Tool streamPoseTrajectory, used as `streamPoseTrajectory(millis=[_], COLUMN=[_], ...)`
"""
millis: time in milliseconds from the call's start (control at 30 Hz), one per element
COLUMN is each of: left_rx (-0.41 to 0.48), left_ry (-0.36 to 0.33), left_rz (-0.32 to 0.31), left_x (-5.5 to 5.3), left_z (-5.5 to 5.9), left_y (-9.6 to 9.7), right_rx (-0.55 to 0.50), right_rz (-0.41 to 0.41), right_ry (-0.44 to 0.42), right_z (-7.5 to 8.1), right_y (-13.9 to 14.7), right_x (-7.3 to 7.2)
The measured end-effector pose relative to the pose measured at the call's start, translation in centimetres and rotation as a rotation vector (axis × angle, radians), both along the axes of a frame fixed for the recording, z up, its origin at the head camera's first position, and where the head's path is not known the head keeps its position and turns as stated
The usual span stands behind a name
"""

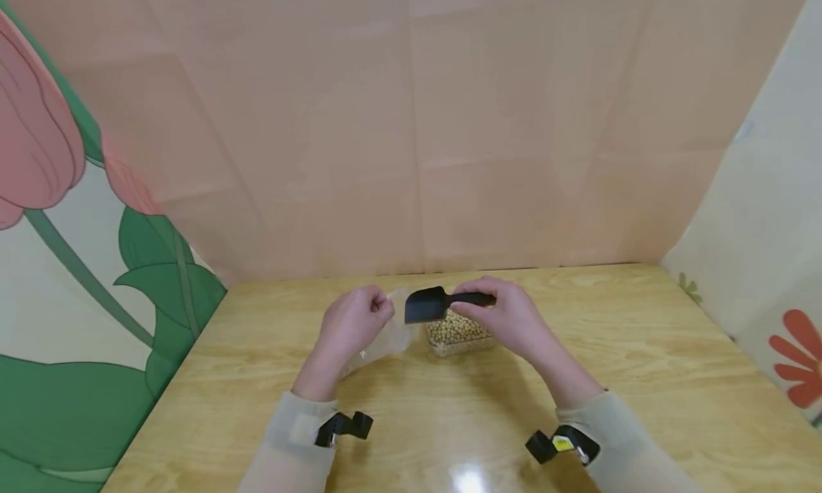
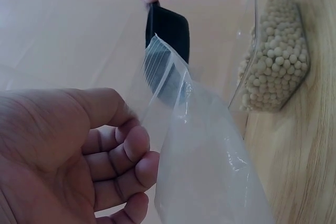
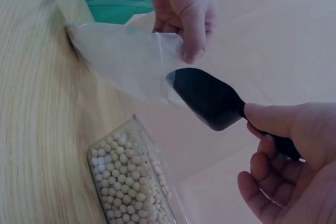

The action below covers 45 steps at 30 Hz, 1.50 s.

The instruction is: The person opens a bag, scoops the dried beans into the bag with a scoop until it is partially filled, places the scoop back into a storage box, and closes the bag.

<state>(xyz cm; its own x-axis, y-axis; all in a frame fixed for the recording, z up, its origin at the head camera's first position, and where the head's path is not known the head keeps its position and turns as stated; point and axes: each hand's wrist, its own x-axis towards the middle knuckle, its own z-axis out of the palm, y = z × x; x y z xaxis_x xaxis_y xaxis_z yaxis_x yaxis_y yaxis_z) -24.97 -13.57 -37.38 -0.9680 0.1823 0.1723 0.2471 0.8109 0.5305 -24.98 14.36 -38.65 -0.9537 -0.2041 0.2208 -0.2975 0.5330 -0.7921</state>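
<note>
My left hand (image 1: 352, 323) pinches the top edge of a clear plastic bag (image 2: 205, 156), whose lower end reaches the table. In my right hand (image 1: 507, 314) is the handle of a small black scoop (image 1: 427, 305). The scoop's tip lies at the bag's mouth in the right wrist view, and its blade looks bare there. Below the scoop stands a clear plastic box (image 1: 459, 348) of pale round beans (image 3: 123, 182). Part of the box is hidden behind my right hand in the head view.
The wooden table (image 1: 257, 379) meets a pinkish cloth backdrop (image 1: 411, 158) at its far edge. A wall with painted flowers (image 1: 45, 122) is on the left, and a pale wall (image 1: 770, 229) stands on the right.
</note>
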Motion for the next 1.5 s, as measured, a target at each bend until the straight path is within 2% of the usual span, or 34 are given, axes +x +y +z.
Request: streamPoseTrajectory(millis=[200, 433, 767, 1067, 1500], left_rx=[0.001, -0.002, -0.002, 0.017, 0.019], left_ry=[0.020, 0.023, 0.011, -0.006, 0.003], left_rz=[-0.008, -0.010, -0.014, -0.003, -0.007], left_x=[0.2, 0.1, 0.1, 0.0, -0.2], left_z=[-0.1, 0.0, -0.2, 0.0, -0.2], left_y=[0.0, 0.0, 0.1, -0.2, -0.1], right_rx=[-0.060, -0.062, -0.037, 0.020, 0.047], right_rz=[-0.008, -0.055, -0.065, -0.044, -0.029], right_ry=[-0.057, -0.082, -0.113, -0.152, -0.165], right_z=[0.1, -0.3, -1.0, -0.9, -2.3], right_y=[1.3, 3.7, 6.5, 8.4, 9.9], right_x=[0.2, -0.2, -0.4, -1.4, -2.4])
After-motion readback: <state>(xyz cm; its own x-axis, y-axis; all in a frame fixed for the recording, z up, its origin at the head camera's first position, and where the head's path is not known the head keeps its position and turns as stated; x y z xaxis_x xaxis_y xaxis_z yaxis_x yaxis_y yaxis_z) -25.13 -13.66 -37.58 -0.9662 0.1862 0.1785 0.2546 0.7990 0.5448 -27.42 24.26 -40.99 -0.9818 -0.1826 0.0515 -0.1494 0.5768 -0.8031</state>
